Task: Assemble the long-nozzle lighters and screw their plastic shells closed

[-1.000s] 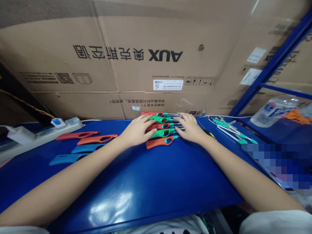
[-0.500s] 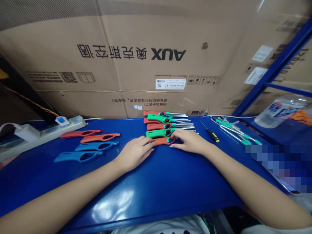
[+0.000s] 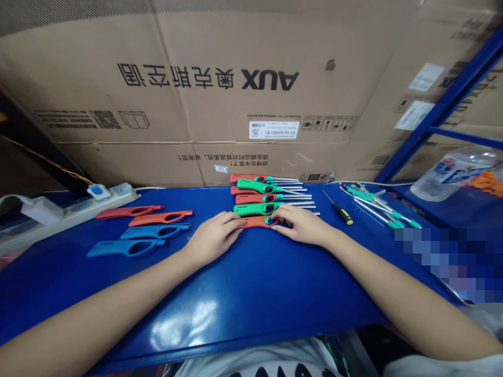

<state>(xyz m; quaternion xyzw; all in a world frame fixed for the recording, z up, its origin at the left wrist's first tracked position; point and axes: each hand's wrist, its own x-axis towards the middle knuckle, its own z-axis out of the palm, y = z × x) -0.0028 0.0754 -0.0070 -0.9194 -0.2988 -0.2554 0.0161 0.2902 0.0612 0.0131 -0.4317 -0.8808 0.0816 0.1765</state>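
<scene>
An orange gas lighter (image 3: pixel 256 222) lies flat at the near end of a row of lighters on the blue table. My left hand (image 3: pixel 214 236) is closed on its handle end, thumb and fingers pressed together. At the trigger end, my right hand (image 3: pixel 301 224) pinches the same lighter, covering part of its metal tube. Just behind lies a green lighter (image 3: pixel 251 210), and past it a red lighter (image 3: pixel 249 199) and another green lighter (image 3: pixel 251 186), their silver tubes pointing right.
Loose lighter handle shells, including a blue shell (image 3: pixel 118 248), lie at left near a power strip (image 3: pixel 78 214). To the right are a screwdriver (image 3: pixel 342 213), several green-ended metal tubes (image 3: pixel 375 207) and a plastic bottle (image 3: pixel 436 180). A cardboard sheet (image 3: pixel 188 120) stands behind.
Both hands stay on the orange lighter. My left hand's fingers have drawn closer together at its handle end, and the view has shifted slightly.
</scene>
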